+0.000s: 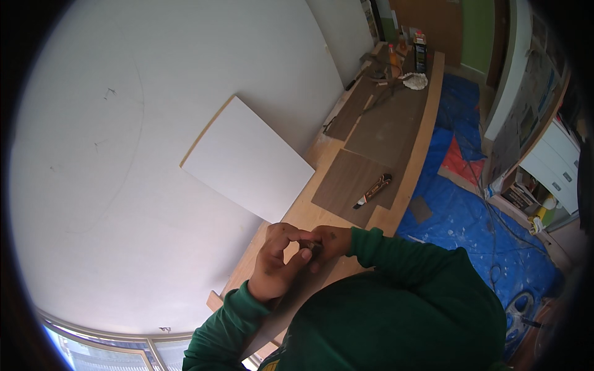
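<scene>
Bearing a few short dark marks, a pale wall [93,161] fills the left side, with part of a window [102,343] showing at the lower left. Next comes a white panel [250,161], tan along its upper-left edge, leaning against the wall with its lower edge at the worktop [421,148]. In front of it, the left hand [275,263] comes out of a green sleeve [238,315]; its thumb and index finger curve into a ring, open in the middle, and their tips draw in to pinch a small dark piece [314,248]. That piece sits between the two hands, above the near part of the worktop, mostly covered by fingers, so its full shape cannot be told. Just beside it, the right hand [334,241] meets the left at the fingertips, turned inward and curled around the far side of the piece; how tightly its fingers close cannot be told.

Farther right, well apart from both hands, a cutter knife [373,190] with a dark handle lies slanted on a brown sheet [337,182]. Toward the far end of the worktop stand an orange bottle [393,59] and a dark container [420,54], with a crumpled white thing [415,81] near them. Beyond the worktop's right edge, a blue tarp [464,216] covers the floor, and a white drawer unit [552,164] stands at the far right.
</scene>
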Action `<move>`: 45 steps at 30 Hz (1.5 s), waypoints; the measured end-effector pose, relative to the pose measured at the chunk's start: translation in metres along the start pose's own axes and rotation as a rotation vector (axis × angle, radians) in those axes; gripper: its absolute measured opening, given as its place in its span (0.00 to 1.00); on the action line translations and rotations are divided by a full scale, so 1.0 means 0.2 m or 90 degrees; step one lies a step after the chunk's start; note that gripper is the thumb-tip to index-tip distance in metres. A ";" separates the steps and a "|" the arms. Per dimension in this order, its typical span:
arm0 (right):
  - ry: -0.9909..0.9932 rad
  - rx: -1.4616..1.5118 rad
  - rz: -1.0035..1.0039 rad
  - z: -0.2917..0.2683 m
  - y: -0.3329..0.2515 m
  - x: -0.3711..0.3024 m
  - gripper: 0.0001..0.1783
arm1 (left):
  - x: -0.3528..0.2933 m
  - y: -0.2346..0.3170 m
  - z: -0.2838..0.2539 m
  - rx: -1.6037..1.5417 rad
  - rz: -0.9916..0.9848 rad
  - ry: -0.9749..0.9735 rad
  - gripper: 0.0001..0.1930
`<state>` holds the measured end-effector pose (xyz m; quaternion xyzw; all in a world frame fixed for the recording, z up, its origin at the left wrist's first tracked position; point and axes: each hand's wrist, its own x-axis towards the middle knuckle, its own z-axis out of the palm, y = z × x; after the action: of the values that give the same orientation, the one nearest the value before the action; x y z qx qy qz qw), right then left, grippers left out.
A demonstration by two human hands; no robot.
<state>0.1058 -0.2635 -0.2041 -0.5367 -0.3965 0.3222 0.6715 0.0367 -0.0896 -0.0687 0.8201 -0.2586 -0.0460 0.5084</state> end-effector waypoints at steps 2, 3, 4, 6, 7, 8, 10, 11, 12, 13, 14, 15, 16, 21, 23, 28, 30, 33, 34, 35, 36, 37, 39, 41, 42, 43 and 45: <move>0.002 -0.018 0.007 0.00 -0.01 0.00 0.17 | 0.01 0.04 -0.03 0.239 0.072 -0.018 0.14; -0.002 -0.023 0.018 -0.01 -0.01 0.00 0.17 | 0.02 0.05 -0.03 0.267 0.093 -0.016 0.13; -0.006 -0.028 0.028 -0.01 -0.01 0.01 0.17 | 0.02 0.07 -0.03 0.297 0.110 -0.007 0.13; -0.002 -0.044 0.027 -0.01 0.00 0.02 0.18 | 0.03 0.10 -0.03 0.358 0.141 0.008 0.13; 0.006 -0.055 0.015 -0.01 0.00 0.03 0.18 | 0.04 0.12 -0.04 0.388 0.154 0.015 0.13; 0.010 -0.086 0.032 -0.01 0.01 0.04 0.18 | 0.04 0.13 -0.04 0.415 0.166 0.023 0.13; 0.028 -0.095 0.015 -0.01 0.01 0.05 0.17 | 0.06 0.16 -0.05 0.521 0.219 0.020 0.13; 0.031 -0.127 0.029 -0.01 0.01 0.05 0.17 | 0.07 0.18 -0.06 0.578 0.240 0.016 0.12; 0.035 -0.091 0.022 -0.01 0.01 0.05 0.16 | 0.08 0.19 -0.08 0.607 0.262 0.003 0.11; 0.034 -0.072 0.024 -0.01 0.01 0.06 0.16 | 0.10 0.20 -0.10 0.640 0.279 -0.014 0.10; 0.033 -0.054 0.027 -0.01 0.01 0.06 0.15 | 0.11 0.20 -0.12 0.675 0.288 -0.031 0.09; 0.026 -0.032 0.029 -0.01 0.01 0.07 0.15 | 0.13 0.20 -0.12 0.669 0.309 -0.043 0.09; 0.019 -0.010 0.030 -0.01 0.01 0.07 0.15 | 0.15 0.19 -0.13 0.664 0.322 -0.054 0.09; 0.014 -0.062 0.024 -0.02 0.04 0.09 0.16 | 0.16 0.12 -0.15 0.560 0.241 -0.098 0.10; 0.017 -0.083 0.030 -0.02 0.05 0.09 0.17 | 0.14 0.08 -0.14 0.500 0.226 -0.065 0.10; 0.006 -0.029 0.066 -0.02 0.01 0.07 0.20 | 0.07 -0.05 -0.10 0.175 0.047 -0.002 0.08; 0.011 -0.026 0.057 -0.02 -0.02 0.06 0.21 | 0.05 -0.10 -0.10 -0.064 -0.046 -0.011 0.07; 0.025 -0.032 0.045 -0.01 -0.02 0.04 0.24 | 0.02 -0.15 -0.06 -0.462 -0.196 -0.045 0.05; 0.022 -0.025 0.046 -0.01 -0.01 0.04 0.25 | 0.01 -0.16 -0.06 -0.490 -0.193 -0.044 0.05; 0.014 -0.016 0.046 -0.01 0.01 0.04 0.26 | 0.00 -0.17 -0.05 -0.514 -0.191 -0.048 0.04; 0.018 -0.015 0.039 -0.01 0.03 0.04 0.25 | -0.01 -0.17 -0.05 -0.498 -0.199 -0.044 0.04; 0.016 -0.013 0.032 -0.02 0.05 0.04 0.25 | -0.01 -0.17 -0.05 -0.478 -0.207 -0.045 0.03; 0.033 -0.014 0.007 -0.01 0.10 0.05 0.25 | -0.02 -0.16 -0.04 -0.456 -0.195 -0.036 0.03; 0.059 -0.015 -0.014 -0.01 0.13 0.06 0.24 | -0.02 -0.15 -0.03 -0.453 -0.155 -0.015 0.03; 0.066 -0.013 -0.018 0.00 0.14 0.06 0.24 | -0.02 -0.14 -0.02 -0.388 -0.121 -0.002 0.03; 0.061 -0.003 -0.007 0.00 0.14 0.05 0.24 | -0.02 -0.14 -0.02 -0.324 -0.087 0.012 0.03; 0.058 -0.011 0.015 0.00 0.14 0.04 0.25 | -0.03 -0.13 -0.02 -0.232 -0.046 0.026 0.03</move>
<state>0.1101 -0.2511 -0.2299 -0.5616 -0.3617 0.3019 0.6802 0.0427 -0.0741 -0.0889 0.7238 -0.2058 -0.0937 0.6520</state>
